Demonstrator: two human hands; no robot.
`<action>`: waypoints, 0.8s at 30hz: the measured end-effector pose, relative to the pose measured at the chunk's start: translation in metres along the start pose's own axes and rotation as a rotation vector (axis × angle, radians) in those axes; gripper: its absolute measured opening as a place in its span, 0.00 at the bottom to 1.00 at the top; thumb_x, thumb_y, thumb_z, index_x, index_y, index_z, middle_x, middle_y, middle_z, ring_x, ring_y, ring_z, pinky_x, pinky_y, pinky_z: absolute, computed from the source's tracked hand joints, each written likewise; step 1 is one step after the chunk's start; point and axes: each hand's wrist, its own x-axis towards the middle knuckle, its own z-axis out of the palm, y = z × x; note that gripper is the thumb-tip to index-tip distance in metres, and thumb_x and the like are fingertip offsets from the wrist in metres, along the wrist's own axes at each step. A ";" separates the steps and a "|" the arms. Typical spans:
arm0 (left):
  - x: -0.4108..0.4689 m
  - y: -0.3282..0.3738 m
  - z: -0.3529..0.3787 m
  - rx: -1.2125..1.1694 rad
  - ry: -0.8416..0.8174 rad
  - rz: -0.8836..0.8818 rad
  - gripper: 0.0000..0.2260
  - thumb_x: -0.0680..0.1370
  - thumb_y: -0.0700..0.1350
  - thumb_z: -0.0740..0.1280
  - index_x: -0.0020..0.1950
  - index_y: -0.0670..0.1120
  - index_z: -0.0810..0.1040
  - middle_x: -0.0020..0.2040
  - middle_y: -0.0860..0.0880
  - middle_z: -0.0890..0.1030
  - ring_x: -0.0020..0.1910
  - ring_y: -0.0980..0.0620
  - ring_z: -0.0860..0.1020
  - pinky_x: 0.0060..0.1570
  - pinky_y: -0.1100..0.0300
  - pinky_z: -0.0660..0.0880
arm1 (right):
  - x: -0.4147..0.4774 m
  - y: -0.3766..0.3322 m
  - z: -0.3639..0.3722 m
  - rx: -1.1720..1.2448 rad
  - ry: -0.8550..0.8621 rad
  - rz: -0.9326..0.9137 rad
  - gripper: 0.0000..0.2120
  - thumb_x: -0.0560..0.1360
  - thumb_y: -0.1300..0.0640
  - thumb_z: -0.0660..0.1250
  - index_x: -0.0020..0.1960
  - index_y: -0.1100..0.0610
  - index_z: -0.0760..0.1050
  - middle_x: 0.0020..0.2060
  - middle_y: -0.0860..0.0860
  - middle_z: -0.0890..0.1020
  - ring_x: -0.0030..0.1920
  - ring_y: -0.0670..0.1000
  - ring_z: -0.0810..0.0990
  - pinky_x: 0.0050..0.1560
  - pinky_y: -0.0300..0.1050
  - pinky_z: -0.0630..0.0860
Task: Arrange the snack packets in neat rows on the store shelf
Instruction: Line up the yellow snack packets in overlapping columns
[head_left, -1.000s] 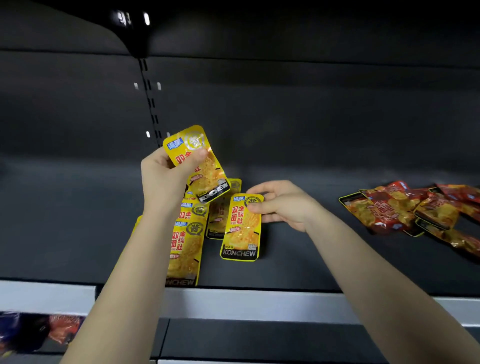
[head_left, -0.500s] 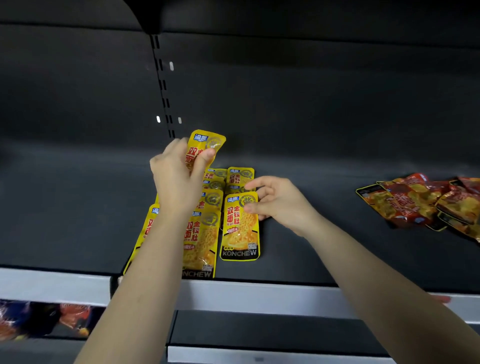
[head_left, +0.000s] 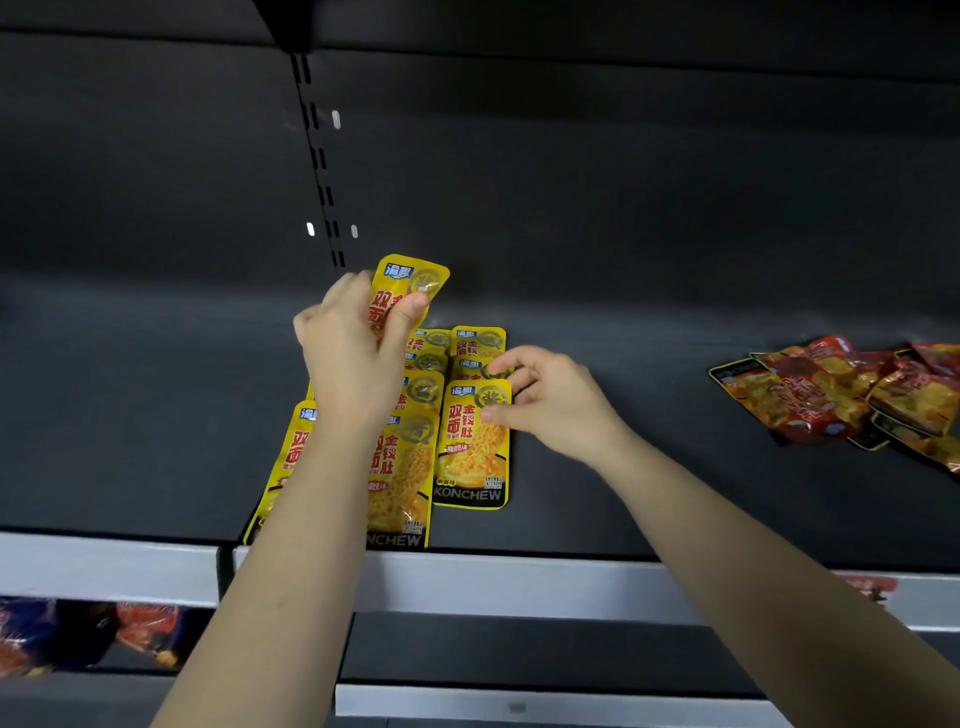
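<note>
Head view of a dark, matte store shelf (head_left: 156, 415) with a pale front rail. The left hand (head_left: 353, 364) grips a glossy yellow foil snack packet (head_left: 410, 280) between thumb and fingers, raised upright above the back of the yellow rows. The right hand (head_left: 550, 400) rests with thumb and fingertips on the upper right edge of a flat yellow packet printed KONCHEW (head_left: 470, 447), which heads the right-hand row; whether it pinches that edge or merely presses it cannot be told from this angle. Behind it, further yellow packets (head_left: 478, 343) lie overlapped in shingled columns, and two more columns sit under the left forearm, partly hidden. A loose heap of red and orange foil packets (head_left: 841, 395) lies well apart on the right, not yet arranged.

Risks, as judged from this layout: the slick foil surfaces probably slide easily, so sliding the held packet into the back of a row could push the overlapped packets forward and skew the columns. The nearest packet of the middle row (head_left: 400, 499) already reaches the front rail; a nudge from the left forearm crossing it may tip it off the shelf edge. Uneven pressure from the right hand could rotate the KONCHEW packet out of line with its neighbours.
</note>
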 end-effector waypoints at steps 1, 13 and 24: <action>0.000 0.000 0.000 -0.001 0.000 -0.001 0.14 0.79 0.55 0.65 0.45 0.45 0.78 0.37 0.48 0.76 0.37 0.46 0.75 0.44 0.38 0.73 | 0.000 0.000 0.000 -0.007 0.003 0.000 0.21 0.67 0.54 0.79 0.57 0.52 0.78 0.44 0.53 0.83 0.40 0.48 0.82 0.48 0.48 0.80; -0.001 0.001 0.002 0.014 -0.009 -0.004 0.12 0.79 0.54 0.65 0.43 0.46 0.77 0.37 0.50 0.75 0.37 0.47 0.74 0.44 0.39 0.73 | 0.010 0.003 -0.003 -0.041 0.027 -0.024 0.27 0.66 0.54 0.80 0.63 0.53 0.76 0.45 0.53 0.83 0.42 0.48 0.82 0.51 0.48 0.80; -0.001 0.001 0.002 0.027 -0.010 -0.003 0.13 0.79 0.55 0.65 0.44 0.46 0.77 0.37 0.49 0.75 0.37 0.47 0.74 0.45 0.39 0.73 | 0.008 0.006 -0.001 -0.098 0.046 -0.090 0.25 0.66 0.52 0.79 0.61 0.49 0.77 0.52 0.47 0.74 0.43 0.45 0.76 0.44 0.37 0.75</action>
